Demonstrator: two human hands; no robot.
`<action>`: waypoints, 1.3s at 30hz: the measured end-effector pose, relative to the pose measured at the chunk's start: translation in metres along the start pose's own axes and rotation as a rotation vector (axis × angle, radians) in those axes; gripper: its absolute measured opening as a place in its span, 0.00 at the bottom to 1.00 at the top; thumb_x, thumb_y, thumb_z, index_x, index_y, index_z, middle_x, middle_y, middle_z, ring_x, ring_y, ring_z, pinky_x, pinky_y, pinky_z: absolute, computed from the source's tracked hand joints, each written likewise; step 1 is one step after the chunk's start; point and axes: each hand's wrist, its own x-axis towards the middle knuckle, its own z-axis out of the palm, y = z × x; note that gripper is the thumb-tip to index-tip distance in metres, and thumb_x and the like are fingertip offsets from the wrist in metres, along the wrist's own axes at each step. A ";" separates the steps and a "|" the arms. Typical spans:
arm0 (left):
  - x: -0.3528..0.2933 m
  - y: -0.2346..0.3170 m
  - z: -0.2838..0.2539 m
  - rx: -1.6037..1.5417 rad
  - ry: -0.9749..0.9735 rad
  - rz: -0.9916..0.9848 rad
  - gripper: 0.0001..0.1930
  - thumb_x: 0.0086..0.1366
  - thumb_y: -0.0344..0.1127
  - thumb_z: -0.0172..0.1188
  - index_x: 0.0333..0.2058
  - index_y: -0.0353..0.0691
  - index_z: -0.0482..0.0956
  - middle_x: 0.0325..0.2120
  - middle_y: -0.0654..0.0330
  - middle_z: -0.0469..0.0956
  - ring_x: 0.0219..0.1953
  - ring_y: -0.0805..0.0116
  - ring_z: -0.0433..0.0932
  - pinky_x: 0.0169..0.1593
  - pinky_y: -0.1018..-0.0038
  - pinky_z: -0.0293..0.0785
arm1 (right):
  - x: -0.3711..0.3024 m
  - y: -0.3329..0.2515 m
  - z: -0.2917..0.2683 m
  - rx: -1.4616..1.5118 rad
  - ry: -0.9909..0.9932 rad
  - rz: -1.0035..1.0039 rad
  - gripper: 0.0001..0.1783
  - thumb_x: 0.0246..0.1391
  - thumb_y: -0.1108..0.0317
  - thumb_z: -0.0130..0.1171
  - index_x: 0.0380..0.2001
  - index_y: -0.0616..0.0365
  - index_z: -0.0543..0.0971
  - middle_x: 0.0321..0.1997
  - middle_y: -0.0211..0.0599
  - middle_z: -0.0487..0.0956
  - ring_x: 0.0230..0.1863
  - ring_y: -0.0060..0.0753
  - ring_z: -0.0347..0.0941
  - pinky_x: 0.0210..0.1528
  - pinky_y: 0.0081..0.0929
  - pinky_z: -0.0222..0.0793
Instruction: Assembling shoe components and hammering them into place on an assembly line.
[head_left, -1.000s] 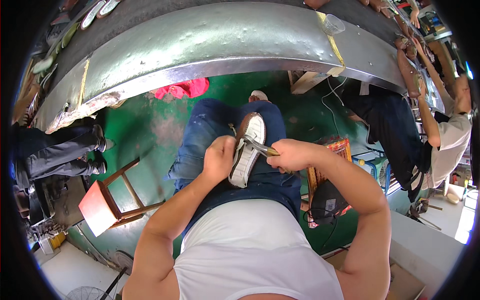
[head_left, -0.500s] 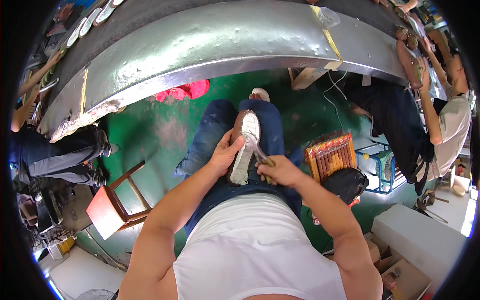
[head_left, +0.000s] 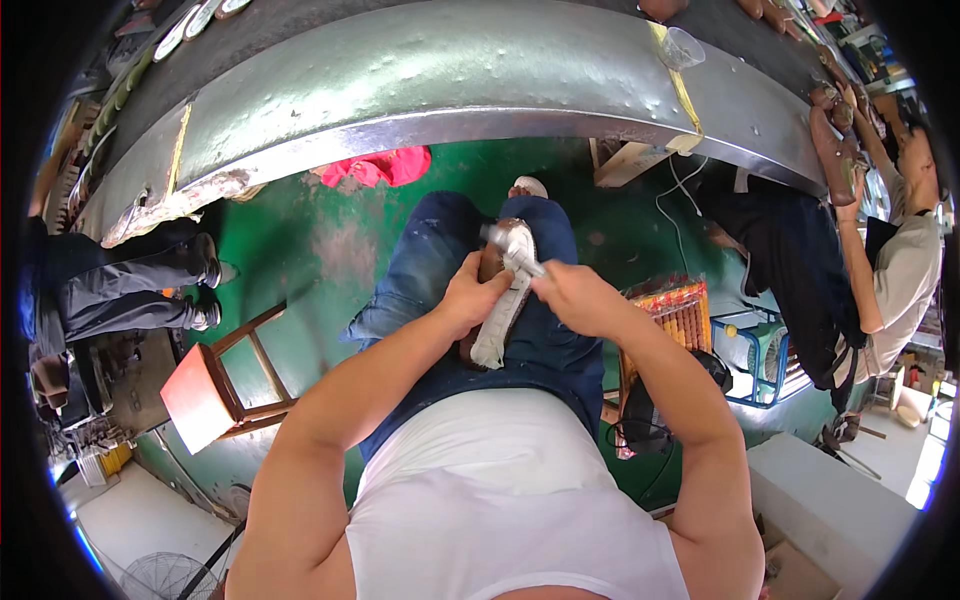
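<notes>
Since half a second ago, the metal tool (head_left: 524, 265) and the right hand (head_left: 575, 298) have moved toward the shoe's far end. Left of the shoe (head_left: 496, 326), the left hand (head_left: 470, 298) grips its side. The shoe is sole-up over the blue trousers (head_left: 415, 262); a pale layer already covers its underside; work there seems partway, the remainder unclear. Right of the shoe, the right hand wraps the tool's handle; blur hides any contact.

Reads as a shoe workshop. Noted at 12 o'clock: long metal-edged workbench (head_left: 450, 85). Toward 11: pale-faced shoe pieces (head_left: 203, 17); toward 2: brown shoe pieces (head_left: 828, 155). Centre: brown-and-white shoe (head_left: 498, 322), metal hand tool (head_left: 527, 265) over it. Beside same bench: trousered legs (head_left: 130, 290) at 9, co-worker (head_left: 905, 285) at 3.
</notes>
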 end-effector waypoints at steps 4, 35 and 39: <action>-0.002 0.006 -0.004 0.084 0.011 -0.080 0.28 0.62 0.39 0.64 0.58 0.36 0.66 0.47 0.55 0.76 0.47 0.67 0.76 0.51 0.70 0.74 | 0.010 -0.009 -0.005 -0.203 -0.043 0.088 0.25 0.66 0.53 0.46 0.37 0.70 0.75 0.37 0.63 0.79 0.43 0.64 0.75 0.47 0.53 0.68; 0.009 0.018 -0.034 -0.130 -0.324 -0.258 0.32 0.63 0.40 0.66 0.60 0.37 0.61 0.51 0.52 0.74 0.51 0.62 0.77 0.52 0.60 0.76 | -0.043 0.001 0.053 -0.483 0.056 -0.139 0.21 0.57 0.51 0.59 0.37 0.61 0.74 0.32 0.44 0.79 0.34 0.44 0.79 0.33 0.38 0.75; 0.009 -0.006 -0.031 -0.095 -0.346 -0.139 0.35 0.64 0.41 0.64 0.64 0.36 0.57 0.55 0.49 0.72 0.54 0.59 0.75 0.58 0.64 0.71 | -0.080 -0.015 0.055 -0.440 0.001 -0.017 0.22 0.61 0.50 0.54 0.36 0.62 0.75 0.32 0.47 0.79 0.34 0.48 0.79 0.35 0.41 0.76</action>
